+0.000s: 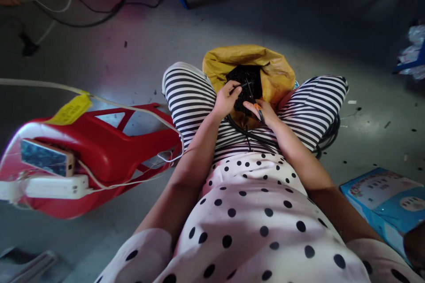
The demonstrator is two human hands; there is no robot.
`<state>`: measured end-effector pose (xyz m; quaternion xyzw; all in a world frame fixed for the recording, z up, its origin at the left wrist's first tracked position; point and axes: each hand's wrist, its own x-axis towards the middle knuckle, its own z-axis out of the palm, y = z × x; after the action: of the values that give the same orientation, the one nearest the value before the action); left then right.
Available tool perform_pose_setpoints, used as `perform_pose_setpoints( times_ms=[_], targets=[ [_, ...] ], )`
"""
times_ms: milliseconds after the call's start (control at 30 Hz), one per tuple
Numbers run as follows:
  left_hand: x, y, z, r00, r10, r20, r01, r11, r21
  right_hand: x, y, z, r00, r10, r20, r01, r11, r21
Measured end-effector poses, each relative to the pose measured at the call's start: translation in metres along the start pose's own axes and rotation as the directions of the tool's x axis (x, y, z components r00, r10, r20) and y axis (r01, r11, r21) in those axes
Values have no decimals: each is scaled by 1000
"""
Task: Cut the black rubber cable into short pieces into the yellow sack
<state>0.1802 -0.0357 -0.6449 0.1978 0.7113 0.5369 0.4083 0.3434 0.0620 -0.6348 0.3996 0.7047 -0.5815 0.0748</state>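
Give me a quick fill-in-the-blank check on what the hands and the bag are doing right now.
1. The left hand reaches into a ____ bag of small black parts.
2. The right hand holds a black ____ that trails across the lap.
3. The bag sits between knees in ____ trousers.
4. A red plastic ____ lies tipped on the floor, on the person's left.

Missing: yellow; cable; striped; chair

Grey concrete floor (265,26) carries everything here, dusty and dotted with small dark specks. The red plastic stool (99,150) lies tipped on its side on it. Beyond the stool, black cables (109,9) and a white cord (49,6) loop across the floor. Well off to the stool's far side, past the seated person's lap, a blue printed box (385,199) lies flat.
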Motion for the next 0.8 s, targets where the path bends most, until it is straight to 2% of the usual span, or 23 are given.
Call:
perform_pose_setpoints(
  times_ms=[167,567,800],
  targets=[
    [1,-1,1,997,79,-16,-78,996,46,0,1,0,1000,7,3,-7,1000,7],
    [1,1,3,998,55,-37,-54,997,48,1,0,-1,1000,3,2,-3,999,-38],
    [2,-4,1,996,85,-1,-85,994,67,2,3,0,1000,11,-6,-11,999,-36]
  ],
)
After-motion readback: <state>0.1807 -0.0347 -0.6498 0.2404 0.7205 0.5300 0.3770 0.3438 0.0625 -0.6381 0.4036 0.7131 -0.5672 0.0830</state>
